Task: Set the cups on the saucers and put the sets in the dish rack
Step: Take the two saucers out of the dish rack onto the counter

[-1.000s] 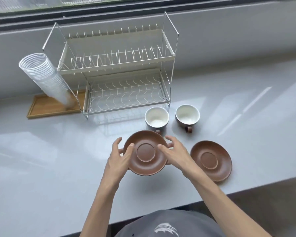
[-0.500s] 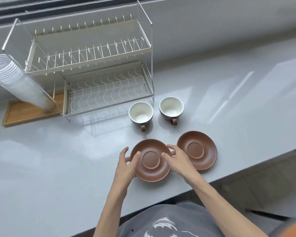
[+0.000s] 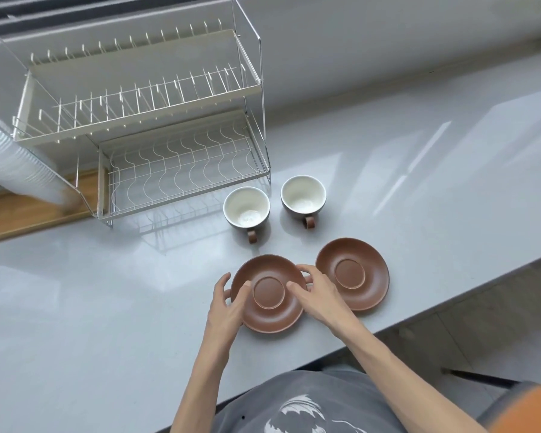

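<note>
The near saucer [image 3: 269,293] is the hub of things: it lies flat on the grey counter [image 3: 419,170] close to the front edge, and both hands clasp it by opposite rims. The left hand [image 3: 228,303] curls around its left edge with the thumb laid over the top, and the right hand [image 3: 317,293] grips its right edge the same way, fingers narrow around the rim rather than spread. A second ago this saucer was lifted and tipped between the hands, well apart from its partner; now it has come down level, and the second saucer [image 3: 353,273] sits just beside it to the right, the two rims nearly touching. That suggests the saucers are laid out as a pair, so the next step is likely fetching a cup.

Just behind the near saucer stands the left cup [image 3: 246,207], empty, handle toward the person; the right cup [image 3: 303,196] stands behind the second saucer, handle likewise forward. Neither cup is on a saucer yet. Further back and left of the near saucer rises the two-tier dish rack [image 3: 181,142], both shelves bare. Left of the rack a stack of clear plastic cups [image 3: 16,164] leans over a wooden tray [image 3: 28,210]
</note>
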